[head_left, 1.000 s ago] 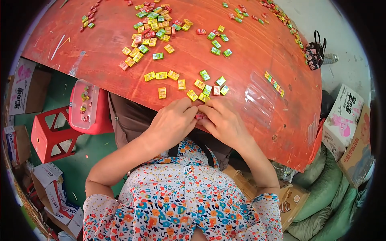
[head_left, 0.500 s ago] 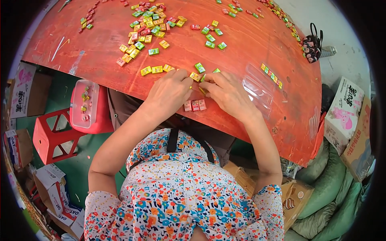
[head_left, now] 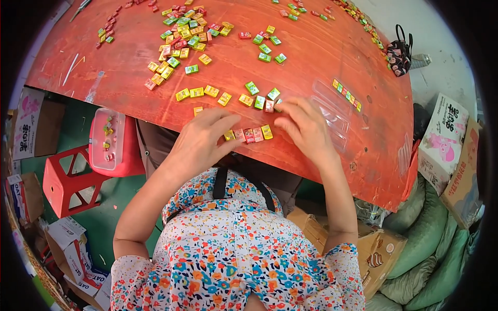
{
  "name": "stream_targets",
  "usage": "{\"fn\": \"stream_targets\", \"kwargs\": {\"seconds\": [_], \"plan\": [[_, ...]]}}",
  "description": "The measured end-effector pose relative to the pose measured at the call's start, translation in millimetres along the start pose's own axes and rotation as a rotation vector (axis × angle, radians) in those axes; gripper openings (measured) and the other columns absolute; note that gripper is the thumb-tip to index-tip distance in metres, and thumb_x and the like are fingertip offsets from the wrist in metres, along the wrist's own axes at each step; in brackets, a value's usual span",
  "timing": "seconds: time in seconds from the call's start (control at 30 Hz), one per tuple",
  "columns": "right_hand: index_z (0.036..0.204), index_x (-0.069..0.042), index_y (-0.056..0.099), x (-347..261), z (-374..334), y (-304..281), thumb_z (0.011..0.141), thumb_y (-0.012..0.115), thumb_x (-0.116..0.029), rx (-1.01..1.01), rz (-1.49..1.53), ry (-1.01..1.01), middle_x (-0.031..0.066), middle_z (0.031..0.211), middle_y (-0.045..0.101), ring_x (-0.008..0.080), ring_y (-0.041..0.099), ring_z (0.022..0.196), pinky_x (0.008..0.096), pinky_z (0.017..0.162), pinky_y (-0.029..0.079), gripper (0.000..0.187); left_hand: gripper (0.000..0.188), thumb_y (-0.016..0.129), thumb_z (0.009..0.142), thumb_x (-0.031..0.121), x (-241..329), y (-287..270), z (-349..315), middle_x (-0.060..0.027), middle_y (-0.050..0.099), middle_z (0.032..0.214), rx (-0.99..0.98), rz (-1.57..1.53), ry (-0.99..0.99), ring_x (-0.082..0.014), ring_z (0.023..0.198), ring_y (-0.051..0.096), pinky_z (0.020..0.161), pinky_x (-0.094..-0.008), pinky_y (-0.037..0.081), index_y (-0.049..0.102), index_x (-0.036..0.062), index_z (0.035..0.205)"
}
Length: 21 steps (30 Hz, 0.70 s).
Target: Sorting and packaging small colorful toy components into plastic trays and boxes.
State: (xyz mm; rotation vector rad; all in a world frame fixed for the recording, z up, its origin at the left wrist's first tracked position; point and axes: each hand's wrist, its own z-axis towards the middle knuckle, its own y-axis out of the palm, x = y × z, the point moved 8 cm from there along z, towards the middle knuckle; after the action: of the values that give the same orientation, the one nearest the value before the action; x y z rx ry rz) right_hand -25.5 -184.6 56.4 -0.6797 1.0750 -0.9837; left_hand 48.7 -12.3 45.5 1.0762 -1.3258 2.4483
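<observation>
A short row of small candy-sized boxes lies near the table's front edge, a yellow box [head_left: 267, 132] at its right end, red boxes [head_left: 249, 136] in the middle and another yellow box [head_left: 229, 135] at its left. My left hand [head_left: 203, 139] is at that left end, thumb and forefinger apart around the yellow box; whether they touch it I cannot tell. To the right of the row, my right hand [head_left: 306, 127] has its fingers apart, their tips close to a red box [head_left: 269, 106]. Green boxes [head_left: 260, 102] and a curved line of yellow boxes [head_left: 211, 91] lie just beyond.
Further back is a heap of mixed boxes [head_left: 181, 39] on the red table [head_left: 311, 57]. Clear plastic trays [head_left: 332, 119] and a filled strip of boxes [head_left: 346, 94] sit to the right. A plastic tub [head_left: 108, 140] rests on a red stool at the left.
Two yellow boxes now stand at the ends of the red row. My hands have moved apart and nearer the front edge, uncovering loose boxes behind them.
</observation>
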Motion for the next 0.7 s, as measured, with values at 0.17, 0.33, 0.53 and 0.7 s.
{"fn": "stream_targets", "kwargs": {"seconds": [0.17, 0.33, 0.53, 0.7], "plan": [[0.107, -0.004, 0.064, 13, 13, 13, 0.083, 0.070, -0.014, -0.067, -0.140, 0.025, 0.0110, 0.104, 0.064, 0.0324, 0.060, 0.096, 0.0418, 0.082, 0.048, 0.026, 0.032, 0.072, 0.079, 0.010, -5, 27, 48, -0.0132, 0.064, 0.106, 0.044, 0.160, 0.134, -0.0311, 0.096, 0.061, 0.084, -0.0406, 0.051, 0.065, 0.0028, 0.109], [0.110, -0.005, 0.063, 14, 3, 12, 0.085, 0.067, -0.012, -0.116, -0.162, 0.064, 0.0112, 0.106, 0.064, 0.0322, 0.060, 0.097, 0.0423, 0.085, 0.048, 0.026, 0.021, 0.069, 0.076, 0.012, 2, 53, 64, -0.0097, 0.062, 0.092, -0.028, 0.342, 0.321, -0.0278, 0.089, 0.060, 0.077, -0.0396, 0.050, 0.065, 0.0054, 0.096], [0.116, -0.007, 0.063, -1, -17, 3, 0.087, 0.066, -0.010, -0.158, -0.045, 0.023, 0.0115, 0.113, 0.063, 0.0321, 0.060, 0.102, 0.0425, 0.088, 0.047, 0.029, 0.022, 0.070, 0.074, 0.008, 9, 16, 46, -0.0107, 0.058, 0.088, 0.059, 0.109, 0.245, -0.0296, 0.087, 0.060, 0.074, -0.0409, 0.050, 0.064, 0.0027, 0.095], [0.118, -0.006, 0.063, -1, -27, 9, 0.086, 0.067, -0.009, -0.177, -0.045, 0.002, 0.0109, 0.115, 0.062, 0.0318, 0.060, 0.103, 0.0425, 0.089, 0.047, 0.032, 0.027, 0.070, 0.077, 0.004, -6, -13, -7, -0.0127, 0.056, 0.091, -0.118, 0.042, -0.090, -0.0311, 0.080, 0.061, 0.069, -0.0398, 0.051, 0.064, 0.0004, 0.102]]}}
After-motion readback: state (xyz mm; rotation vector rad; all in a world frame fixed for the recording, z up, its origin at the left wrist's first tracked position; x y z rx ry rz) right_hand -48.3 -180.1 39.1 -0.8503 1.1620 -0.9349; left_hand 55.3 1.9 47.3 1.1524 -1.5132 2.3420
